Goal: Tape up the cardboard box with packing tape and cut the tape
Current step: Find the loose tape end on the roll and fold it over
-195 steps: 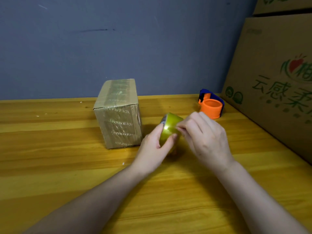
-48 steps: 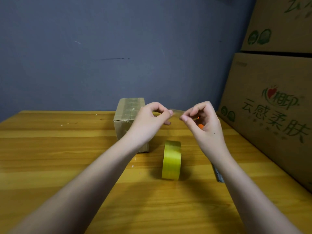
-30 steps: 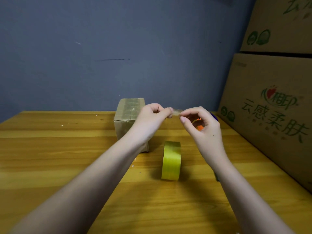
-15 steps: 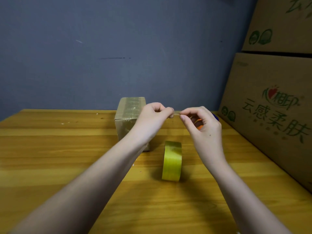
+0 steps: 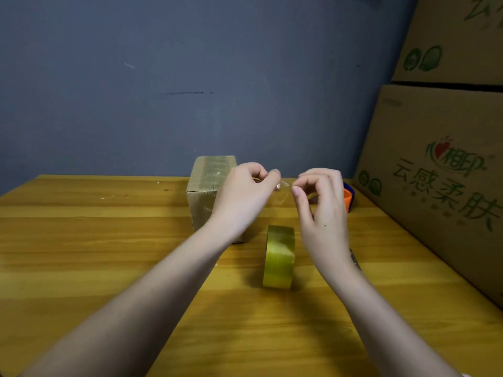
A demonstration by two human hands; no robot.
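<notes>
A small cardboard box (image 5: pixel 209 183) with tape across its top stands on the wooden table (image 5: pixel 95 254). A yellow roll of packing tape (image 5: pixel 279 255) stands on edge in front of it, untouched. Above the roll, my left hand (image 5: pixel 242 195) and my right hand (image 5: pixel 321 202) each pinch an end of a short clear tape piece (image 5: pixel 284 187) held in the air between them. My left hand hides the box's right side.
An orange and blue tape dispenser (image 5: pixel 347 198) sits behind my right hand. Large printed cartons (image 5: pixel 441 172) are stacked along the table's right side. A dark thin object (image 5: pixel 355 258) lies by my right wrist. A grey wall stands behind.
Since half a second ago my hands have drawn slightly apart, so more of the clear tape piece shows between them. The roll and the box have stayed put.
</notes>
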